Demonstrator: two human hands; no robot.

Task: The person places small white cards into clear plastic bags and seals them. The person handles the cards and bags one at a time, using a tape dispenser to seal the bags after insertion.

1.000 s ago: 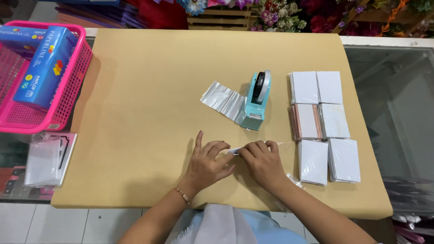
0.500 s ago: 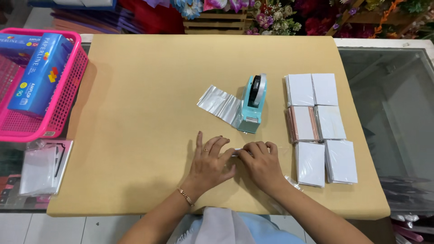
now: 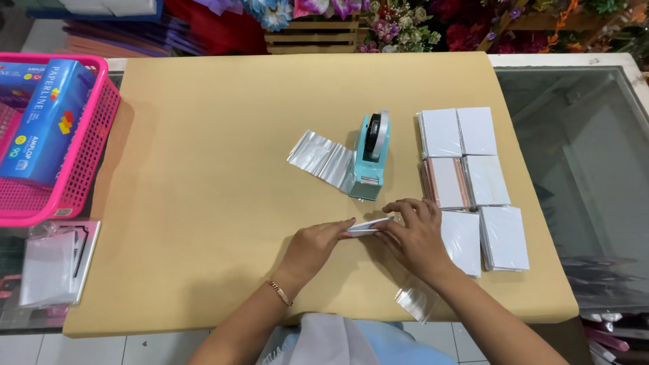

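Both hands meet near the front of a tan table (image 3: 203, 203). My left hand (image 3: 314, 247) and my right hand (image 3: 414, 236) hold a small white card in a clear sleeve (image 3: 368, 226) between them, tilted on edge just above the table. A teal tape dispenser (image 3: 370, 157) stands just behind the hands. A fan of clear plastic sleeves (image 3: 321, 159) lies to its left. Right of the hands lie several stacks of white cards (image 3: 473, 182).
A pink basket (image 3: 88, 162) holding a blue paper ream (image 3: 44, 122) hangs over the table's left edge. Clear plastic bags (image 3: 51, 263) lie below it. A loose clear sleeve (image 3: 416, 301) lies under my right forearm. A glass counter (image 3: 581, 169) is at the right.
The card in its sleeve has been lifted and turned on edge between the hands. My left hand's fingers, spread flat before, have drawn together on it.
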